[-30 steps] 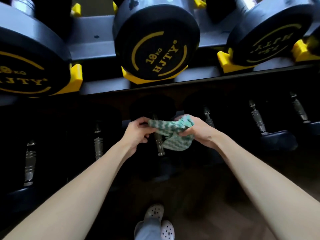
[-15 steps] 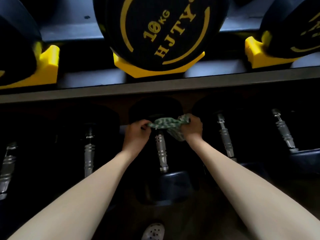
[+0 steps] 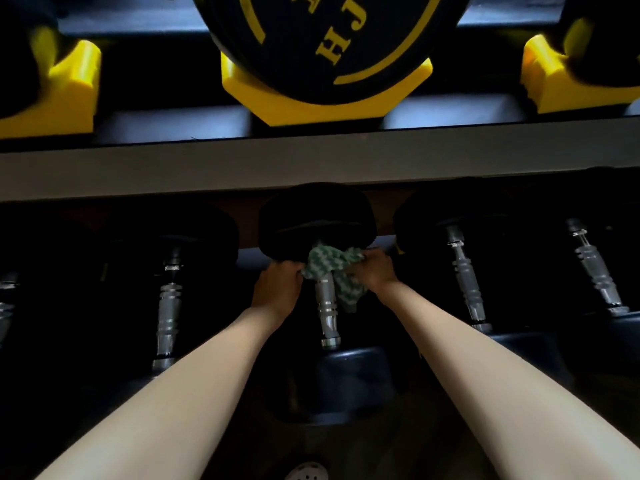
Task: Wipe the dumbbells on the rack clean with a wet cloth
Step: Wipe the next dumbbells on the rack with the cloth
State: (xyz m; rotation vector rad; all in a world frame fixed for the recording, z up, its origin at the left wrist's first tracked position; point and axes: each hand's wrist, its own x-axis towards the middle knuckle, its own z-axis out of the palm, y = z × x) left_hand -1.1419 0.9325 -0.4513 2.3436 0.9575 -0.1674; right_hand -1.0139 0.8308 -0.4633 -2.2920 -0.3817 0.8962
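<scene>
- The green-and-white cloth [image 3: 332,268] is slung over the far end of the silver handle [image 3: 327,306] of the middle dumbbell [image 3: 349,382] on the lower shelf. It touches the metal just below the dumbbell's far head.
- The left hand [image 3: 277,284] grips one end of the cloth and the right hand [image 3: 372,271] the other. The fingers [image 3: 360,264] are curled tight on the fabric, and neither hand is free.
- With a hand on each side, the cloth wraps round the bar. My guess is that this lets it be drawn to and fro, so it cleans all round without lifting the weight.
- The dumbbell lies pointing away from the person, resting in place, which spares any carrying.
- Its handle is bright and ringed with ridges. Its heads are dark and sit in shadow, so I cannot judge any dirt on them.
- The cloth is bunched, and a loose corner hangs to the right of the bar. I cannot tell whether it is wet.
- The upper shelf [image 3: 311,164] overhangs the lower one and carries a larger dumbbell [image 3: 329,36] in a yellow cradle [image 3: 325,105]. That keeps the working space low and dim.
</scene>
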